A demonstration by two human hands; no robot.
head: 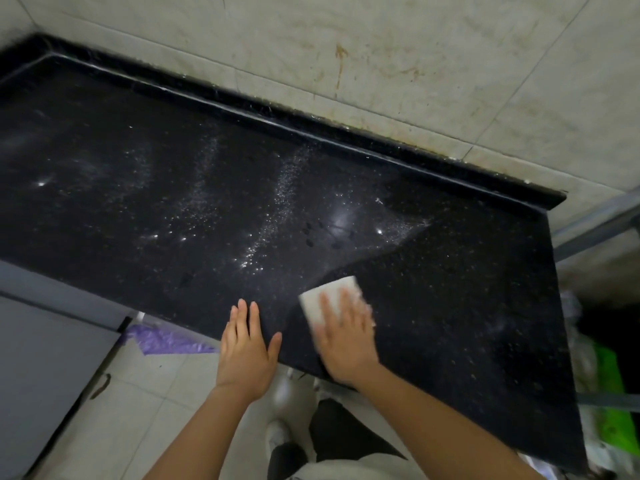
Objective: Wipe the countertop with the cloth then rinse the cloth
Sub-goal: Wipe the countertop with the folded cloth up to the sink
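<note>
At the counter's front edge | my right hand (346, 341) lies flat, fingers straight, pressing the white cloth (329, 292) onto the black counter (450, 306) | my left hand (246, 351) just beside it, flat, thumb spread, holding nothing | wet streaks (277, 202) farther back on the counter.

Cloth (331, 293) on countertop (450, 306) near front edge, under right hand (346, 344); left hand (244, 355) just left, perhaps touching.
</note>
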